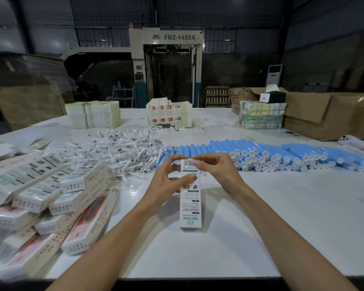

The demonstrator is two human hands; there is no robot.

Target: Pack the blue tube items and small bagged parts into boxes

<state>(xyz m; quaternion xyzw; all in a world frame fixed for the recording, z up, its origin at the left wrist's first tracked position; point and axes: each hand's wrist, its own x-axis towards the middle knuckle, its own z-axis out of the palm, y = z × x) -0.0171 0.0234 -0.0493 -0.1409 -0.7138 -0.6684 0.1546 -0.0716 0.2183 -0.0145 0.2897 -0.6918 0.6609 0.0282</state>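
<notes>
Near the front edge of the white table [261,227], a long white product box [190,204] stands tilted between both hands. Its near end carries upside-down teal lettering that seems to read "SONIC ELECTRIC", and its far end carries a barcode. The left hand [166,182] wraps the box's upper part, with the thumb pressed on the printed face. The right hand [219,171] pinches the barcode end with its fingertips. At the table's left edge lies a loose pile of packed boxes [51,196], white and pink, with barcodes and small print too fine to read. Past the hands, mid-table, a heap of small bagged parts [122,150] spreads to the left. To the right, a long stack of blue tubes [261,152] lies with its white caps facing the person. A white phone [349,140] lies at the right edge. Along the far edge stand stacks of flat pale cartons [93,114], a bundle of printed flat boxes [168,114] with red squares, and a wrapped bundle [261,117]. On that bundle sits a black tissue box [272,95], beside brown cardboard cartons [324,114]. Beyond the table, a machine [166,66] is marked "FMZ-1450A".
</notes>
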